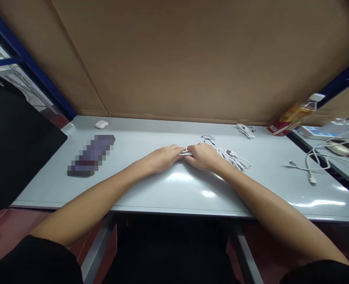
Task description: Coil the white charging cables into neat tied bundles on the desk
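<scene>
Near the middle of the grey-white table (162, 197), my left hand (167, 158) and my right hand (203, 156) meet, fingers closed round a bundled white cable (186, 153). Only a short stretch of it shows between the thumbs; my palms and fingers cover the rest. Just right of my right hand lies a loose pile of white cable (235, 158) with a USB plug on top. Whether that pile joins the held bundle, I cannot tell. Several thin black ties (208, 139) rest behind my right hand.
At the back right are a coiled white cable (245, 131) and a tilted drink bottle (292, 116). A loose white cable (312, 167) crosses the right edge toward a mouse (339, 148). On the left are a white earbud case (101, 124), a pixelated dark object (91, 156) and a black chair (15, 146).
</scene>
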Demonstrator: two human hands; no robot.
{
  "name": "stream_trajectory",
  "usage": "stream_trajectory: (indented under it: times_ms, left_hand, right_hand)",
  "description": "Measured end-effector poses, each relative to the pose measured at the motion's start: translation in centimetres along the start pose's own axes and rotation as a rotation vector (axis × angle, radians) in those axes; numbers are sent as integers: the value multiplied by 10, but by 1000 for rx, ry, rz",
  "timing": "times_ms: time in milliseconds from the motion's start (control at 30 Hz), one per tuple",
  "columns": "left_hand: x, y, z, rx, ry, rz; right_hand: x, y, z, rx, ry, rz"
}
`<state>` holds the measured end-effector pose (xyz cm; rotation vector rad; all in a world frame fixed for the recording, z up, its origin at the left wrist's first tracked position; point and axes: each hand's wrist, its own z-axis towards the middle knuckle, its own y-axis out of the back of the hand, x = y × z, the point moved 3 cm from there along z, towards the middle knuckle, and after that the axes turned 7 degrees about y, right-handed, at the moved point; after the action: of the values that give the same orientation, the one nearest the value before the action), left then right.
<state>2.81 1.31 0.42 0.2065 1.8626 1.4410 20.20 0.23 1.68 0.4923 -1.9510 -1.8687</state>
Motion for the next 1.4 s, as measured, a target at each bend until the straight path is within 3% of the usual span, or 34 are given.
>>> stream_trajectory:
  times_ms: [267, 567, 733, 1000, 1233, 1400]
  left_hand:
    - [-7, 0, -3, -83, -25, 89]
    - [2, -3, 2, -51, 10, 57]
    - [10, -1, 8, -66, -15, -4]
    - [6, 1, 7, -50, -35, -65]
    - [-3, 4, -3, -6, -51, 34]
    - [1, 6, 0, 33, -12, -6]
  right_hand:
    - [-5, 23, -8, -43, 92, 243]
    - [-5, 12, -8, 9, 139, 228]
    - [-3, 12, -8, -88, 158, 163]
    - [4, 16, -9, -92, 192, 335]
    - [-5, 13, -6, 34, 120, 551]
    - [-5, 16, -7, -42, 163, 527]
